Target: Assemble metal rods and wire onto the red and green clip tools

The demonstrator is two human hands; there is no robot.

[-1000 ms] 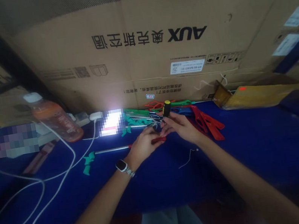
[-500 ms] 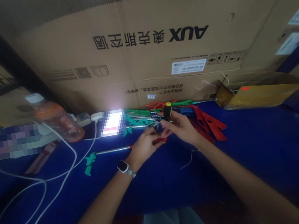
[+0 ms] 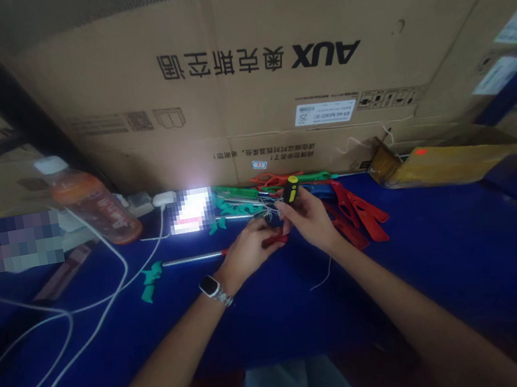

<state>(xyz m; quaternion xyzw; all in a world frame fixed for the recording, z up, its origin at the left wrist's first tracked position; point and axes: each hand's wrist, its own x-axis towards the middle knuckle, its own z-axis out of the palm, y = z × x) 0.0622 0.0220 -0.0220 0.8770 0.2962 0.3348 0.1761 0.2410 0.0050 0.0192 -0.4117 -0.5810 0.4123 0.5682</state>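
Note:
My left hand [image 3: 246, 248], with a watch [image 3: 211, 286] on its wrist, is closed around the red handle of a grabber tool [image 3: 195, 258]. The tool's thin silver shaft runs left to a teal jaw [image 3: 152, 274]. In my right hand [image 3: 313, 219] is a screwdriver [image 3: 291, 189] with a black and yellow grip, held upright beside the red handle; its tip is hidden by the fingers. A loose thin string [image 3: 323, 280] hangs below my right wrist. Just beyond the hands lie more grabbers with teal jaws [image 3: 241, 207] and red handles [image 3: 359, 213].
A large cardboard box [image 3: 220, 21] stands behind the blue tabletop [image 3: 280, 322]. On the left are a drink bottle [image 3: 94, 204], a white cable [image 3: 106, 321] in loops and a bright blurred screen [image 3: 190, 210]. A yellow envelope [image 3: 456, 164] lies at the back right.
Both hands keep their grips at nearly the same spot. The screwdriver's grip has tilted slightly to the right. The whole view has shifted a little.

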